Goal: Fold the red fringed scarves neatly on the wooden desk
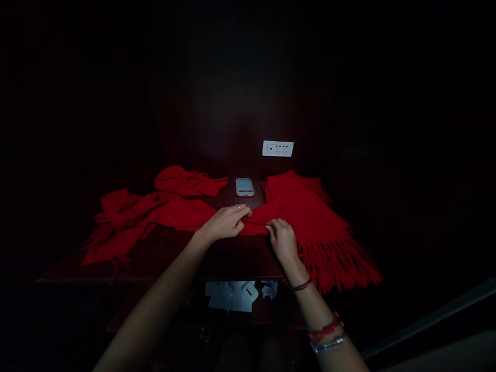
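Note:
A red fringed scarf point(318, 217) stretches across the dark table, loosely bunched at the left and spread flatter at the right. Its tassels point(337, 263) hang over the front edge on the right. My left hand point(225, 222) lies over the narrow middle stretch with fingers bent, gripping the cloth. A little to the right, my right hand point(282, 240) pinches the near edge of the same stretch between thumb and fingers. Part of the cloth beneath my left hand is hidden.
Behind my hands lies a phone point(245, 187) with its screen lit. A crumpled red cloth point(182, 181) rests at the back left. The wall bears a white socket panel point(278, 149). Below the table edge are white papers point(228, 297) and a small white case point(250, 292).

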Action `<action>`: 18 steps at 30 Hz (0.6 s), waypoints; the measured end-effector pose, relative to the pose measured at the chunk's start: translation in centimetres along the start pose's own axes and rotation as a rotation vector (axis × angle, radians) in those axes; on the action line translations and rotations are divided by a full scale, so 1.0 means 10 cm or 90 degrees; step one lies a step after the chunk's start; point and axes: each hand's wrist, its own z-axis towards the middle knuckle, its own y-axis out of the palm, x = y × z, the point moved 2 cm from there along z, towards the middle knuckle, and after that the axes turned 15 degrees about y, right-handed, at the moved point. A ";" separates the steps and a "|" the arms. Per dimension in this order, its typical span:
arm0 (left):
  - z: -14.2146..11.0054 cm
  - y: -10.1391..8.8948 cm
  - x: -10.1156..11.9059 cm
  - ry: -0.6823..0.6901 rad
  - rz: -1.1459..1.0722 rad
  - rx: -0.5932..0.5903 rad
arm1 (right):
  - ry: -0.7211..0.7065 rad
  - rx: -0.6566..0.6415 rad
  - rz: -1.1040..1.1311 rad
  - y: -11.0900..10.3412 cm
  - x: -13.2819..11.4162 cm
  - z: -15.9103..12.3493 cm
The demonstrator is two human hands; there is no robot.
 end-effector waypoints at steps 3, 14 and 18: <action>-0.01 0.00 -0.01 0.027 0.004 -0.011 | 0.002 -0.006 0.005 0.01 0.01 0.01; 0.01 0.01 -0.06 0.043 -0.111 0.104 | -0.072 -0.016 0.069 0.03 -0.06 0.02; 0.00 -0.01 -0.06 0.030 -0.144 0.111 | -0.096 -0.034 0.079 0.04 -0.10 0.02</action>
